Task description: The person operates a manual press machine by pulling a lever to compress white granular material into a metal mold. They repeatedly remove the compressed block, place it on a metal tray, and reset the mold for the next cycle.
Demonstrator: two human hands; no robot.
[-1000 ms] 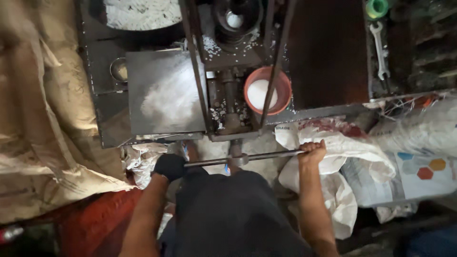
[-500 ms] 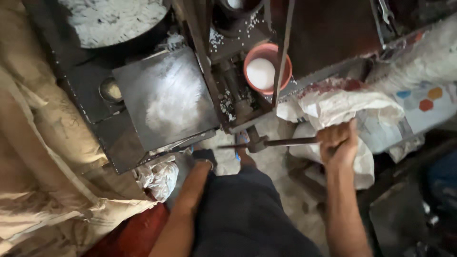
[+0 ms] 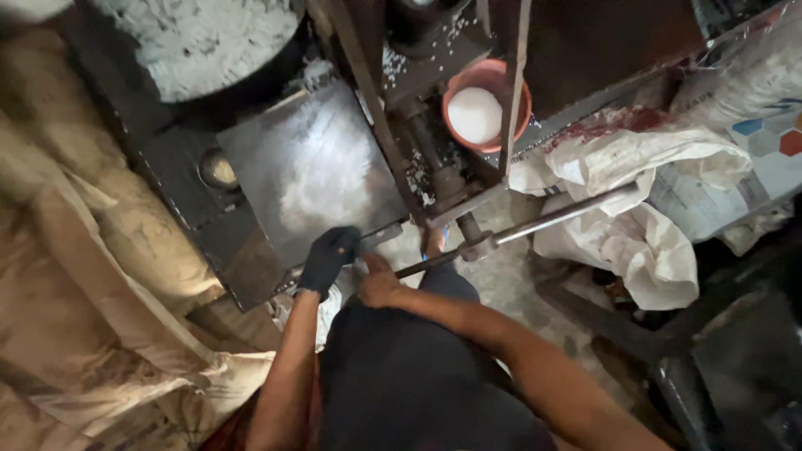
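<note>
My left hand (image 3: 329,255), in a black glove, curls its fingers over the near edge of a flat grey metal plate (image 3: 313,163) dusted with white powder. My bare right hand (image 3: 379,286) sits just beside it, closed around the near end of a long metal lever bar (image 3: 535,225). The bar runs up and to the right from a dark press machine (image 3: 434,171). My dark-clothed lap fills the bottom centre of the view.
An orange bowl of white powder (image 3: 476,110) stands behind the machine. A large dark pan of white grains (image 3: 200,42) is at the top left. Brown sacks (image 3: 83,284) pile on the left and white sacks (image 3: 643,242) on the right.
Both hands gripped the bar's two ends a second ago. My left hand has since gone to the plate's edge, and my right hand has left the bar's far end for its near end.
</note>
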